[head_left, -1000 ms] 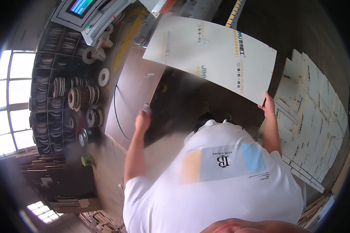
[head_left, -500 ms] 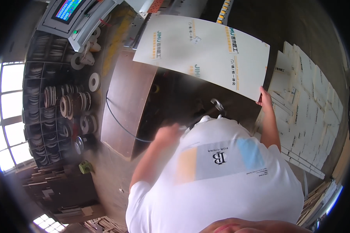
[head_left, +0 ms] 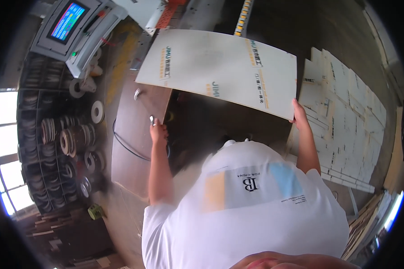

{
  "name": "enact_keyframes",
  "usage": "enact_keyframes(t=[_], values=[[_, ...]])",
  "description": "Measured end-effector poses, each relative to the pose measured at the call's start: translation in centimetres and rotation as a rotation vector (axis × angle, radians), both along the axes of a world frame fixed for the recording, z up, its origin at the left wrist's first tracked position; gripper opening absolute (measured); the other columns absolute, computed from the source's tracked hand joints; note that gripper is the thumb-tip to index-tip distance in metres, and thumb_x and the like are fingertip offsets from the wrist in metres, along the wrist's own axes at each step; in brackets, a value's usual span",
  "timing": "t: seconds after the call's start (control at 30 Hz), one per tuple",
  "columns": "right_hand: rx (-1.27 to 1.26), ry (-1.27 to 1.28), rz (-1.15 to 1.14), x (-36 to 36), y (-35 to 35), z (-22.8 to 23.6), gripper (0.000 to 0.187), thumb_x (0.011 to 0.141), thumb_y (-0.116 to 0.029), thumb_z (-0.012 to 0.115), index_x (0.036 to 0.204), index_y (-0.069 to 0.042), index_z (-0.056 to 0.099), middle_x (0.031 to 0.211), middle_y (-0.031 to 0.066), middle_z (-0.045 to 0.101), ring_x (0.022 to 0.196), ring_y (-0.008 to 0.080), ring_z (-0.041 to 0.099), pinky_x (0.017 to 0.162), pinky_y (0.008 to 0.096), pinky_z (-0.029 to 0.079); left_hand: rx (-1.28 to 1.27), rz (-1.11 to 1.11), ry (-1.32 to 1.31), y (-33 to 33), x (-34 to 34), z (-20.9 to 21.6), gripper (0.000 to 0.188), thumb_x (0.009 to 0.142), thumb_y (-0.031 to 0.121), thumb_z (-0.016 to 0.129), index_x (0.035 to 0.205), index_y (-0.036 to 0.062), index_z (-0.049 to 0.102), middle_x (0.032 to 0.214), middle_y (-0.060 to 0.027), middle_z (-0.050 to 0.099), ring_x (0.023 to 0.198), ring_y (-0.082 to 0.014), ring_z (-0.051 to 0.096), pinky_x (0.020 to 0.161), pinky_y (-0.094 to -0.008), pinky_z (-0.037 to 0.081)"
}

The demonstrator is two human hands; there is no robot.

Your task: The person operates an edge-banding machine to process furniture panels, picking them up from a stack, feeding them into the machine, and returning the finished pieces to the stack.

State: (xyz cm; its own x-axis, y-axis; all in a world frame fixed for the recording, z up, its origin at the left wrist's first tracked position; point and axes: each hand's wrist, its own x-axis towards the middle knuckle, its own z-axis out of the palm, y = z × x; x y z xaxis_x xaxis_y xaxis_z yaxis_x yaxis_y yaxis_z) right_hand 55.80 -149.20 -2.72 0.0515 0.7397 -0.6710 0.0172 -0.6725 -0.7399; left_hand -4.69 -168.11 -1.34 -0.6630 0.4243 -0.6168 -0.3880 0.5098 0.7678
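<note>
A large white panel [head_left: 202,67] with printed film lies at a slant in front of me. At its near right corner my right hand [head_left: 299,112] is closed on the edge, fingers underneath. Left of the panel, above a brown board surface [head_left: 134,143], my left hand [head_left: 159,132] is closed around a shiny metal hand tool [head_left: 152,119]. A dark hose [head_left: 131,151] runs to that hand. Farther on, a second shiny metal piece [head_left: 138,94] shows over the brown surface; whether it joins the tool I cannot make out.
A machine control box [head_left: 67,27] with a lit screen stands at the far left. Racks hold several round reels [head_left: 72,139] on the left. To the right lies a stack of white panels [head_left: 345,121]. A yellow-marked rail [head_left: 243,18] runs beyond the panel.
My left hand has moved left and forward from in front of my body, carrying the metal tool over the brown surface. The right hand keeps its grip on the panel, which appears farther left.
</note>
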Motion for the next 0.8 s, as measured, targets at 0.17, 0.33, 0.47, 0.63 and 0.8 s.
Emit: enact_keyframes(t=[0.17,0.33,0.47,0.63,0.8], values=[[-0.024,-0.057,-0.018,-1.1,-0.3,1.9,0.046,0.1,-0.058,0.052,0.106,-0.014,0.064,0.073,-0.0042,0.058,0.055,0.009,0.051,0.044,0.0268,0.037,0.077,-1.357,0.611,1.2,8.4,-1.1,0.039,0.085,0.045,0.075,0.097,0.0085,0.065,0.074,-0.0106,0.066,0.065,-0.0239,0.065,0.06,-0.0382,0.051],[-0.147,-0.106,-0.048,-0.5,-1.3,-3.3,0.055,0.093,-0.067,0.055,0.108,-0.016,0.066,0.082,-0.0025,0.067,0.064,0.0117,0.062,0.047,0.029,0.045,-0.035,-1.682,0.402,-1.8,7.5,3.0,0.044,0.082,0.045,0.079,0.103,0.0068,0.069,0.087,-0.0139,0.072,0.079,-0.0291,0.069,0.072,-0.0382,0.053],[-0.244,0.121,-0.048,-0.7,-2.6,-4.5,0.061,0.091,-0.069,0.055,0.116,-0.014,0.067,0.093,0.0,0.071,0.079,0.0152,0.067,0.057,0.032,0.052,-0.126,-0.93,0.273,-4.3,3.7,0.0,0.028,0.09,0.03,0.076,0.094,0.0039,0.068,0.074,-0.0001,0.066,0.065,-0.01,0.059,0.06,-0.0275,0.048],[-0.107,0.511,-0.209,-3.5,-2.7,-5.7,0.065,0.097,-0.054,0.056,0.137,-0.004,0.055,0.13,0.0111,0.064,0.113,0.0271,0.063,0.092,0.0389,0.053,0.022,-0.098,-0.055,0.2,1.7,2.7,0.012,0.096,0.021,0.069,0.1,0.0155,0.059,0.062,0.0069,0.045,0.054,-0.0042,0.045,0.044,-0.0231,0.034],[-0.208,0.552,-0.149,-3.4,-2.0,-5.9,0.052,0.103,-0.039,0.055,0.139,-0.001,0.053,0.135,0.0126,0.061,0.125,0.0263,0.057,0.106,0.0412,0.046,0.233,0.038,-0.31,4.2,5.8,1.2,0.029,0.102,0.029,0.061,0.126,0.0115,0.06,0.078,-0.0003,0.058,0.07,-0.0126,0.056,0.061,-0.0303,0.049]])
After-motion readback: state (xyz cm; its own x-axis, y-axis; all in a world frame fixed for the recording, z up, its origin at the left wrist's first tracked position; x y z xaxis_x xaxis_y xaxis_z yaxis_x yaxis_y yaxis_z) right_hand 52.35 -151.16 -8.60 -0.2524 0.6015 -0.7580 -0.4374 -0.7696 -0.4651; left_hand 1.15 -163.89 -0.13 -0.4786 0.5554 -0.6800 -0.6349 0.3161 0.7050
